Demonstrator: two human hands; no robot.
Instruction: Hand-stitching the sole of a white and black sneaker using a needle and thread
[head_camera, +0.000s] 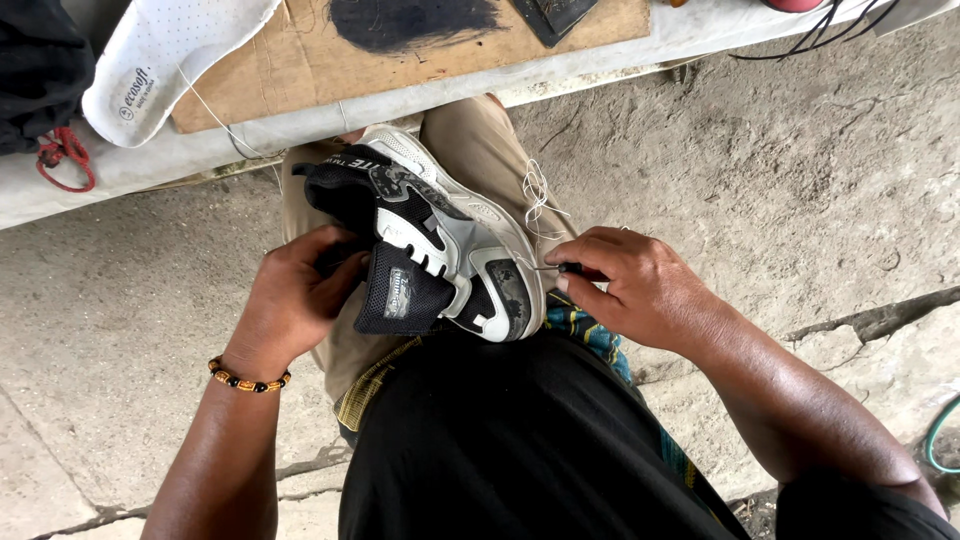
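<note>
A black, white and grey sneaker (440, 240) lies on my lap, its toe toward the bench and its black mesh tongue folded out. My left hand (295, 295), with a bead bracelet at the wrist, grips the shoe's side at the opening. My right hand (630, 285) pinches a thin dark-handled awl or needle tool (562, 267) whose tip meets the white sole edge. White thread (538, 195) runs loose from the sole over my knee.
A low bench (300, 125) ahead carries a white perforated insole (165, 55), a cardboard sheet (420, 50) with a black smear, a dark bag with a red cord (62, 155) and black cables (820, 35). Cracked concrete floor (800, 180) surrounds me.
</note>
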